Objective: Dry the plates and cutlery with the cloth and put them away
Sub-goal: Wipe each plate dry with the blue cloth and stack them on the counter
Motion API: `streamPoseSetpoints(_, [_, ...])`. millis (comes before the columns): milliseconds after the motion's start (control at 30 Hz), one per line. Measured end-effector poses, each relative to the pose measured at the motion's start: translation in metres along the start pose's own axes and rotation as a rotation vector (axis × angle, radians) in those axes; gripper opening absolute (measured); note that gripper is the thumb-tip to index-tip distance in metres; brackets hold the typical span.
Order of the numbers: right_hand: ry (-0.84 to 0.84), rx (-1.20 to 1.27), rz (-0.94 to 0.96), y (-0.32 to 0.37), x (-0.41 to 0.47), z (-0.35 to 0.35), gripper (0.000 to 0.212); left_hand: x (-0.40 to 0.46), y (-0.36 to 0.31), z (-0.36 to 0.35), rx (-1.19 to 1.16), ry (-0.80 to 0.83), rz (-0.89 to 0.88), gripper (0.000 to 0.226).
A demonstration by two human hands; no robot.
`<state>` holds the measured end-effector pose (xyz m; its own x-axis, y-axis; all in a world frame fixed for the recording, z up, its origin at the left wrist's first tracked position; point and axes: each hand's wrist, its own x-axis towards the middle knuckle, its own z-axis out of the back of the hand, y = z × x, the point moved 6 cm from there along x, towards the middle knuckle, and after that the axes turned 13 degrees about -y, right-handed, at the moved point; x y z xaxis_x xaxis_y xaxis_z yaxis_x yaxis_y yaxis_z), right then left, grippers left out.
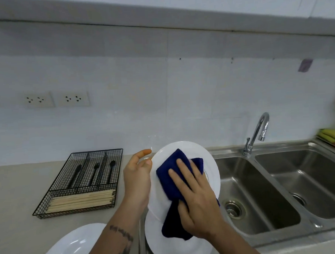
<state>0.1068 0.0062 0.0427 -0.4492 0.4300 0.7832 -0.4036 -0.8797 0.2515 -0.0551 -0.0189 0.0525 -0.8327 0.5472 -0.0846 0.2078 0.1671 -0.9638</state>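
- Right hand (196, 200) presses the navy cloth (174, 176) flat-fingered onto the tilted white plate (183, 151); left hand (138, 178) grips its rim.
- Best to wipe in circles out to the rim, then flip.
- Glossy plates wait below (179, 247) and on the counter (72, 246).
- Farther off: a black wire tray (115, 188), dark cutlery (96, 172), pale chopsticks (81, 200), a steel sink (262, 215).
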Motion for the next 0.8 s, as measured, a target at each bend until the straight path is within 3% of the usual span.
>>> streamPoseSetpoints(133, [-0.120,-0.008,-0.264,-0.042,0.026,0.012,0.067,0.003,-0.007,-0.005,0.144,0.062,-0.166,0.034])
streamPoseSetpoints(267, [-0.106,0.181,-0.477,-0.065,0.042,0.015,0.060,0.006,-0.013,-0.008,0.195,0.178,-0.237,0.038])
streamPoseSetpoints(433, [0.149,0.216,-0.319,-0.055,0.063,0.011,0.051,0.016,-0.022,-0.006,0.203,0.240,-0.319,0.041])
streamPoseSetpoints(567, [0.082,0.163,-0.220,-0.038,0.068,0.012,0.048,0.028,-0.020,-0.003,0.242,0.192,-0.376,0.035])
streamPoseSetpoints(667, [-0.009,0.045,-0.106,-0.025,0.061,0.009,0.051,0.035,-0.002,0.006,0.125,0.078,-0.238,0.022])
streamPoseSetpoints(800, [-0.027,0.040,-0.039,-0.005,0.048,0.002,0.053,0.038,0.027,0.000,-0.192,-0.039,0.230,0.033])
